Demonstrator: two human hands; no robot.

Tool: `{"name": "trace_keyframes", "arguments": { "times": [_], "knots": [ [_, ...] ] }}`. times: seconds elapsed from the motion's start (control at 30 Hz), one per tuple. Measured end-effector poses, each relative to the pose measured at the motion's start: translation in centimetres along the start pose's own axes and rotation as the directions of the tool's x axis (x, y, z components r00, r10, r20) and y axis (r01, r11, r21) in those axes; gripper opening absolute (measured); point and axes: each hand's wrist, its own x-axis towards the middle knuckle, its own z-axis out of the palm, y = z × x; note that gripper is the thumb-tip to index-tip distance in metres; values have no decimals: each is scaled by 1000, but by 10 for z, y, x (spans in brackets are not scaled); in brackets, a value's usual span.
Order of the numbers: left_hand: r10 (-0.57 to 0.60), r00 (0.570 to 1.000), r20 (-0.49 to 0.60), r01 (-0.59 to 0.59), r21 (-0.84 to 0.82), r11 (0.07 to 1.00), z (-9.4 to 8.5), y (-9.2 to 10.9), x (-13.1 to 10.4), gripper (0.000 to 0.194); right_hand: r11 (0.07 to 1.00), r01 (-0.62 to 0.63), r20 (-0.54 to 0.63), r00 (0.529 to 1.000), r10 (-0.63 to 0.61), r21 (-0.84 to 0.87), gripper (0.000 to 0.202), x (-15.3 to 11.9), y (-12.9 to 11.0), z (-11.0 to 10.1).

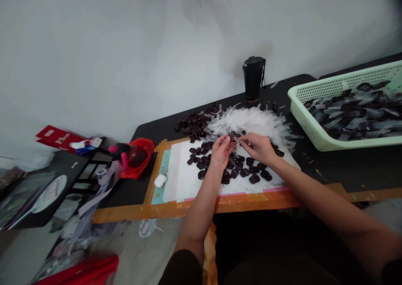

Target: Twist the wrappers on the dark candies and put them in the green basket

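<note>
My left hand point(222, 151) is above the near part of a white sheet, palm turned up and fingers curled round a small dark piece point(233, 138). Close beside it, the thumb and fingertips of my right hand point(258, 147) are pinched on what looks like a thin clear strip at that piece; the fingers partly hide it. Below my hands, many dark, glossy, rounded-square pieces point(245, 172) lie spread on the white sheet point(180, 172). Behind them rises a heap of clear plastic strips point(251, 119), with a pile of dark pieces point(194, 123) to its left.
A pale green basket point(326, 140) with dark pieces and strips stands at the right. A black tumbler point(253, 79) is at the back. To the left are a white case point(160, 180), a red bag point(146, 144) with a bottle point(135, 155), and orange tape point(132, 212) along the table edge.
</note>
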Motion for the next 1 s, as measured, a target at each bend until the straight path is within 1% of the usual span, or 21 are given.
{"name": "trace_keyframes", "arguments": {
  "times": [0.13,0.27,0.33,0.43,0.53,0.63,0.73,0.9,1.0],
  "knots": [
    [9,1000,2,-9,36,999,-1,-1,0,42,999,-1,36,999,3,-49,20,0,-2,0],
    [25,1000,-5,-24,74,997,1,-1,-1,43,988,-14,-15,1000,11,-156,18,-1,-1,1],
    [46,999,-6,-45,93,995,2,-2,-1,43,980,-9,-11,1000,7,-201,17,-2,0,1],
    [83,997,-7,-82,125,989,2,-4,-1,41,969,21,35,999,-13,-246,16,-3,1,2],
    [104,995,-2,-102,161,982,1,-8,0,36,961,-2,2,1000,3,-275,17,-3,1,2],
    [113,993,31,-117,213,970,0,-10,0,33,967,-41,-32,999,34,-250,16,-2,1,2],
    [147,987,63,-159,261,952,1,-10,-2,33,983,-58,-20,998,55,-176,13,-1,1,3],
    [196,980,43,-200,282,938,3,-6,-5,27,983,-178,-56,983,176,-36,14,0,-1,5],
    [212,975,58,-220,322,921,3,-3,-6,23,977,-211,-59,975,212,33,15,0,-1,5]
  ]
}}
